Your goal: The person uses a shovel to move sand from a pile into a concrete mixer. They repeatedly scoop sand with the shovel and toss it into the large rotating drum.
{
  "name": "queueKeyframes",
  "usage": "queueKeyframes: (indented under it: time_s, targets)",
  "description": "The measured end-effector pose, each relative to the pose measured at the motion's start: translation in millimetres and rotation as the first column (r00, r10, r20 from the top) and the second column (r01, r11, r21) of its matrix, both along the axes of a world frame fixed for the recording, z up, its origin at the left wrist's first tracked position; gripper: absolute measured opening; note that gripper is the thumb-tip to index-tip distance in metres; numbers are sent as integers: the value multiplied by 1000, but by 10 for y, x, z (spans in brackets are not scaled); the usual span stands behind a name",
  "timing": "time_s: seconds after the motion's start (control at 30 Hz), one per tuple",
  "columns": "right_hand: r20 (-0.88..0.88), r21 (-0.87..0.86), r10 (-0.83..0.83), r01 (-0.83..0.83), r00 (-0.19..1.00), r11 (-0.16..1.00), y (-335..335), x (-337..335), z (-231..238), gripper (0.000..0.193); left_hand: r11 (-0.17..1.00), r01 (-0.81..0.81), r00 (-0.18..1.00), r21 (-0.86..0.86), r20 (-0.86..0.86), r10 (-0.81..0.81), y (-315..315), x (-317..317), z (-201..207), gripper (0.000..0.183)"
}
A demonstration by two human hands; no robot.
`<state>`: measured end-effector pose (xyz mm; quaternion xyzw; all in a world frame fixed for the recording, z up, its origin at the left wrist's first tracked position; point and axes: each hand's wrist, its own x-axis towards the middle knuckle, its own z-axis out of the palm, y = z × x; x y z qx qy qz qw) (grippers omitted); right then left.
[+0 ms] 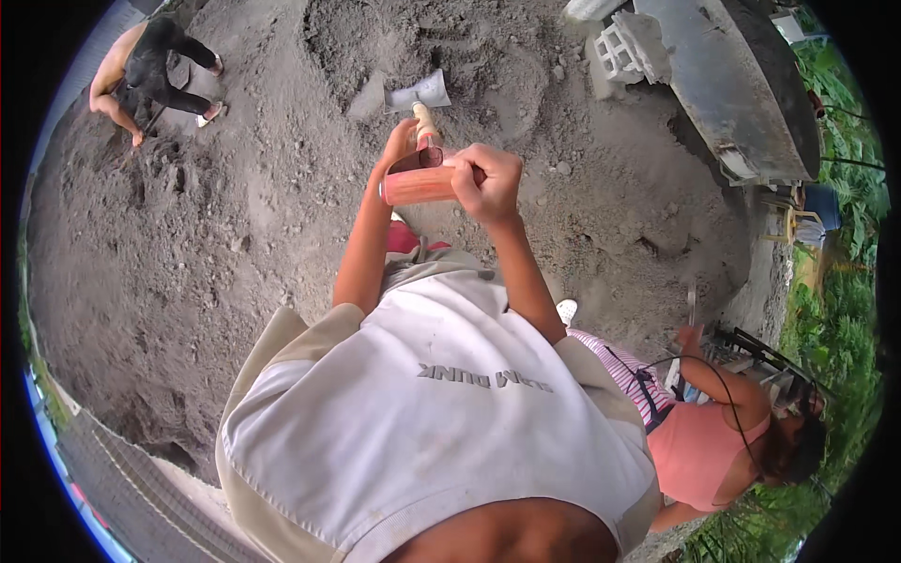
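A shovel (427, 123) points away from me, with a pale metal blade (430, 91) resting on grey sand. My right hand (486, 181) is closed around one end of its reddish handle grip (415, 186). Farther down, my left hand (399, 144) is at the shaft by the handle's fork, its fingers partly hidden behind the shovel. Loose sand (469, 56) lies around and beyond the blade.
Bent over the sand at the upper left is a person (155, 61). Another person (709, 441) in a pink top is close by at the lower right. A large metal trough (727, 75) and a pale openwork block (619, 52) stand at the upper right. Plants (840, 347) line the right edge.
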<state>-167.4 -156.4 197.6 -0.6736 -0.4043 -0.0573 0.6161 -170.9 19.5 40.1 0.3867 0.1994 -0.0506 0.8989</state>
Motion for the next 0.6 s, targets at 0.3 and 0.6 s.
queueKeyframes:
  time_s: [0.3, 0.6]
  targets:
    - [87, -129, 125, -113, 988, 985, 951, -44, -197, 10, 830, -327, 942, 452, 227, 247, 641, -961, 1400, 26]
    - [34, -523, 326, -261, 945, 812, 1521, 551, 538, 31, 363, -612, 763, 702, 403, 506, 824, -318, 1790, 33]
